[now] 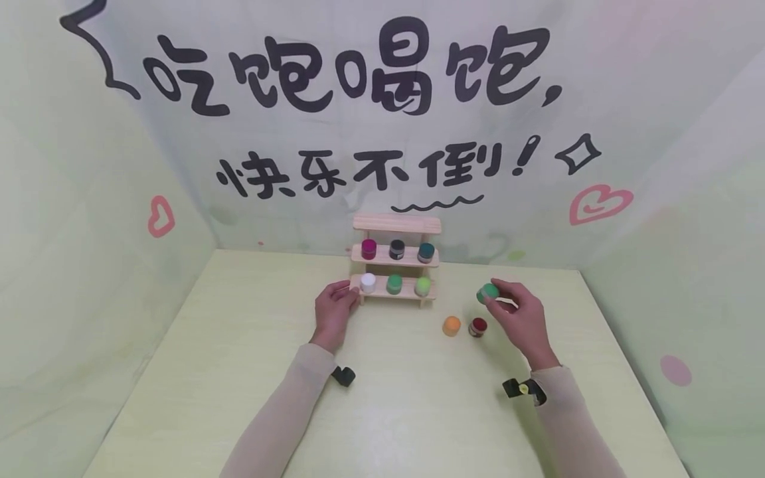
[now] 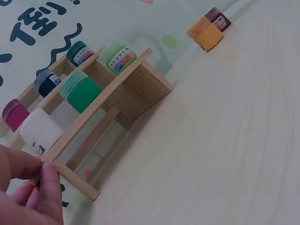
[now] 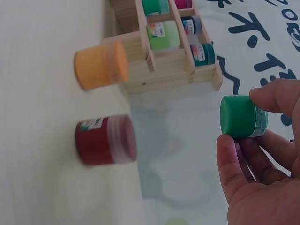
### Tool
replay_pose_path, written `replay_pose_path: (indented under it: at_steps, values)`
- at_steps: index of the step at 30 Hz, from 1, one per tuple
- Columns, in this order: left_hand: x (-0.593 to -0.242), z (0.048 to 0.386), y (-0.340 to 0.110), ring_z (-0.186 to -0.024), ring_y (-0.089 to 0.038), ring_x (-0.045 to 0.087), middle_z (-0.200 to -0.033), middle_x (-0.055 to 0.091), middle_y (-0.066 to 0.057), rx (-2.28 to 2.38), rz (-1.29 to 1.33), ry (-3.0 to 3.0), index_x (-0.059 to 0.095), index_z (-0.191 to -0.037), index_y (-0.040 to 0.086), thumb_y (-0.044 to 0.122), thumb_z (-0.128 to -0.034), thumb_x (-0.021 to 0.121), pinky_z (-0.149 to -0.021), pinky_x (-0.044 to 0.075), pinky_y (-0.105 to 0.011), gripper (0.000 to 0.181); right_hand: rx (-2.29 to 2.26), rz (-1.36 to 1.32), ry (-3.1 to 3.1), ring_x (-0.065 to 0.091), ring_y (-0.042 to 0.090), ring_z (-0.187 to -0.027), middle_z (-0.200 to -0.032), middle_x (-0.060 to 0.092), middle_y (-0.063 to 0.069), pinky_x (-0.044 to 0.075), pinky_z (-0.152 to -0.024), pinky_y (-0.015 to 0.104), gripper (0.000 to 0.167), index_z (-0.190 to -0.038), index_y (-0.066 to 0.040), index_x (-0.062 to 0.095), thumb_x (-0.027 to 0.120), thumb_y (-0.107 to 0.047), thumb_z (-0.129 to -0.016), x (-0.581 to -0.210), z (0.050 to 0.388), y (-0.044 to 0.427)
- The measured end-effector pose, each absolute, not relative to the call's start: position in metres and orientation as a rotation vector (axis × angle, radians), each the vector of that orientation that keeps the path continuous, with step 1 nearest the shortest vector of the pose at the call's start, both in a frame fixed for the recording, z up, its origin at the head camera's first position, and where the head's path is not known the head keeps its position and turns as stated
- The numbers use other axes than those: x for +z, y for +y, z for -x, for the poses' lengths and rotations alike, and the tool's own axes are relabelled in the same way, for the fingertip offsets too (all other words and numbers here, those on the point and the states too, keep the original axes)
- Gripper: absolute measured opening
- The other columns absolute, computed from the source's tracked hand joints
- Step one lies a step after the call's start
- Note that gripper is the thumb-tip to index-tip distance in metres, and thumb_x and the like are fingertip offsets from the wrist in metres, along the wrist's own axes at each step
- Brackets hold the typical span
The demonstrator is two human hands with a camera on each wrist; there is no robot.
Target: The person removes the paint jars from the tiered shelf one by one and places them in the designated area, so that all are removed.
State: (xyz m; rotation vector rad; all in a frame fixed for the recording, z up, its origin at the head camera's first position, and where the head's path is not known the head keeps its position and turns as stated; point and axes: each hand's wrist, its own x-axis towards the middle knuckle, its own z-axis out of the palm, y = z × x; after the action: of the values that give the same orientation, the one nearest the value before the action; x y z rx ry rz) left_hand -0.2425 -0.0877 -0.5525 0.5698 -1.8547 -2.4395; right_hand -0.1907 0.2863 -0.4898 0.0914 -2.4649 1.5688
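**Hazard report: jars in and around the wooden rack [image 1: 397, 224]**

Nearest, right of the rack, an orange jar [image 1: 451, 326] and a dark red jar [image 1: 477, 328] are standing side by side on the counter [image 1: 382, 405]; a low sweep of the right hand [image 1: 523, 320] could topple either. That hand, also right of the rack, is pinching a green jar [image 1: 487, 293] between thumb and fingers, opened only to the jar's width and apparently raised; a loosened grip could drop it. The left hand [image 1: 335, 314] is pinching the rack's lower left end, nearly closed; a sideways pull could tilt the rack and slide its jars.

Containers: all are appearing capped, probably containing paint in the colours showing; fill levels are not reading clearly. The rack's lower shelf [image 1: 409, 291] is carrying a white jar [image 1: 367, 283], a second green jar [image 1: 394, 285] and a light green jar [image 1: 422, 286]. Its middle shelf [image 1: 382, 255], farther back, is carrying a magenta jar [image 1: 368, 249], a near-black jar [image 1: 397, 249] and a teal jar [image 1: 425, 252].
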Motion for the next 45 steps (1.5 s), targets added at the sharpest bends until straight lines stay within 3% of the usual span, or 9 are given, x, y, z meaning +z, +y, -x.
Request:
replay_pose_path:
  at_steps: [12,19,23,26,29,32,38,45]
  values:
    - [-0.554,0.245,-0.087,-0.102,-0.020,0.072,-0.122,0.066,-0.017,-2.409,-0.551,-1.885,0.064,-0.127,0.003,0.007,-0.0953,0.077,-0.095,0.065,-0.027,0.035,1.505,0.041,-2.548,0.063,-0.012,-0.105,-0.132,0.065,0.009,0.056,-0.088,0.005,0.050,-0.140,-0.005,0.063,0.076,-0.030,-0.100,-0.514,0.179,0.315]
    - [-0.554,0.246,-0.087,-0.102,-0.020,0.072,-0.120,0.066,-0.017,-2.407,-0.544,-1.894,0.064,-0.126,0.003,0.007,-0.0953,0.077,-0.095,0.065,-0.028,0.033,1.490,0.103,-2.657,0.062,-0.015,-0.101,-0.140,0.065,0.021,0.056,-0.087,0.005,0.056,-0.143,-0.005,0.061,0.074,-0.038,-0.100,-0.524,0.172,0.328]
    - [-0.554,0.246,-0.087,-0.101,-0.020,0.072,-0.119,0.066,-0.017,-2.407,-0.531,-1.896,0.064,-0.125,0.003,0.008,-0.0954,0.077,-0.096,0.065,-0.028,0.033,1.439,0.106,-2.750,0.069,0.007,-0.115,-0.142,0.065,0.021,0.054,-0.088,0.004,0.057,-0.146,-0.006,0.060,0.072,-0.041,-0.102,-0.528,0.169,0.332]
    - [-0.554,0.246,-0.087,-0.100,-0.019,0.072,-0.119,0.066,-0.016,-2.401,-0.525,-1.908,0.064,-0.126,0.003,0.008,-0.0958,0.077,-0.095,0.065,-0.027,0.033,1.403,0.077,-2.793,0.064,0.030,-0.130,-0.142,0.064,0.022,0.051,-0.090,0.001,0.054,-0.146,-0.003,0.058,0.070,-0.035,-0.103,-0.531,0.167,0.333]
    - [-0.554,0.245,-0.087,-0.100,-0.019,0.072,-0.118,0.067,-0.016,-2.397,-0.518,-1.915,0.064,-0.126,0.004,0.008,-0.0957,0.076,-0.094,0.065,-0.026,0.033,1.378,0.040,-2.813,0.058,0.041,-0.135,-0.143,0.062,0.025,0.050,-0.094,0.000,0.050,-0.145,0.000,0.057,0.069,-0.026,-0.104,-0.533,0.165,0.335]
    - [-0.555,0.244,-0.086,-0.099,-0.019,0.073,-0.118,0.067,-0.017,-2.392,-0.506,-1.921,0.064,-0.126,0.003,0.007,-0.0959,0.076,-0.094,0.065,-0.026,0.033,1.345,0.022,-2.828,0.058,0.044,-0.136,-0.144,0.061,0.027,0.054,-0.100,0.007,0.048,-0.145,0.001,0.056,0.069,-0.021,-0.105,-0.534,0.164,0.337]
    - [-0.557,0.244,-0.088,-0.099,-0.020,0.073,-0.119,0.066,-0.017,-2.409,-0.507,-1.906,0.063,-0.126,0.003,0.006,-0.0959,0.076,-0.094,0.065,-0.027,0.033,1.309,0.001,-2.866,0.059,0.045,-0.134,-0.143,0.062,0.027,0.059,-0.107,0.033,0.047,-0.144,0.001,0.057,0.070,-0.019,-0.104,-0.539,0.164,0.337]
    - [-0.557,0.245,-0.090,-0.097,-0.017,0.072,-0.116,0.065,-0.016,-2.417,-0.508,-1.892,0.063,-0.126,0.002,0.003,-0.0953,0.075,-0.094,0.066,-0.027,0.033,1.320,0.022,-2.890,0.060,0.046,-0.134,-0.143,0.063,0.028,0.061,-0.105,0.043,0.046,-0.145,0.001,0.057,0.069,-0.014,-0.102,-0.540,0.164,0.335]
